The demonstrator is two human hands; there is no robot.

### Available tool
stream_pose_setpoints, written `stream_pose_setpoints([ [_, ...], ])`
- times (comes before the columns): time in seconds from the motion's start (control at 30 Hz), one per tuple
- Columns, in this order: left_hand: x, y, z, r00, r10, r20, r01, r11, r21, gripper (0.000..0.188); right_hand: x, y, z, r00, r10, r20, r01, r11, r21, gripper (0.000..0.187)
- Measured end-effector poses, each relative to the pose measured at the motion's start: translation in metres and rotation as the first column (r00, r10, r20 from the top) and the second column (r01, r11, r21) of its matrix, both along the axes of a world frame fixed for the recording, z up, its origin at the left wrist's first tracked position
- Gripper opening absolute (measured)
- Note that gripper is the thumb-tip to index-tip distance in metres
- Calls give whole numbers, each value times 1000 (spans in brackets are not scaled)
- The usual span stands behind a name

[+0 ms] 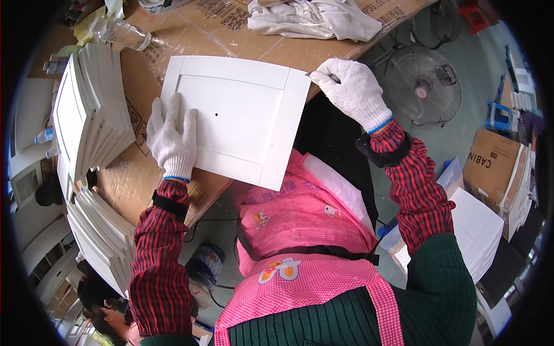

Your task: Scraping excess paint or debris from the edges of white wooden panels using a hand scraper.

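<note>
A white cabinet door panel (231, 115) with a recessed middle and a small dark hole lies on the cardboard-covered table, its near right part jutting past the edge above my lap. My left hand (172, 135), in a white knit glove, rests on the panel's left side with its fingers spread flat. At the far right corner is my right hand (352, 89), also gloved, with its fingers pinched together. A small dark tip shows at those fingertips, against the panel's corner; what it belongs to is hidden.
Stacked white panels (95, 109) stand on the table at left, with more panels (104, 236) below. A clear plastic bottle (127, 33) and a white cloth (311, 18) lie at the back. On the right are a floor fan (423, 86) and a cardboard box (493, 164). Another person is at lower left.
</note>
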State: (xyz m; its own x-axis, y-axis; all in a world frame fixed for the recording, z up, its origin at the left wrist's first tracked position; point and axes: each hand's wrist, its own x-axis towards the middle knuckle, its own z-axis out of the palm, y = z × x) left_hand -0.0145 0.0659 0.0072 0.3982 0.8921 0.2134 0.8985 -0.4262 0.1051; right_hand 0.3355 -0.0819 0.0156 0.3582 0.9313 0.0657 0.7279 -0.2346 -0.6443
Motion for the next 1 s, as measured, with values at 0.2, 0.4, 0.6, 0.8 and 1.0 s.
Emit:
stream_pose_setpoints([
  [0.2,2,-1,1,1000,-2,8,2,1000,1,53,-1,-1,1,1000,-6,12,6,1000,0,28],
  [0.4,2,-2,1,1000,1,10,-1,1000,-5,53,-3,-3,2,1000,-13,11,13,1000,17,23],
  [0.6,2,0,0,1000,0,8,0,1000,-7,53,-1,1,1,998,-21,53,22,1000,-13,27],
  [0.8,1,0,1,1000,3,12,-3,1000,-9,54,-2,2,0,1000,-21,22,22,999,-33,27],
  [1.0,0,-1,3,1000,4,11,-4,1000,-5,53,-12,1,3,996,-33,-87,25,996,-85,28],
])
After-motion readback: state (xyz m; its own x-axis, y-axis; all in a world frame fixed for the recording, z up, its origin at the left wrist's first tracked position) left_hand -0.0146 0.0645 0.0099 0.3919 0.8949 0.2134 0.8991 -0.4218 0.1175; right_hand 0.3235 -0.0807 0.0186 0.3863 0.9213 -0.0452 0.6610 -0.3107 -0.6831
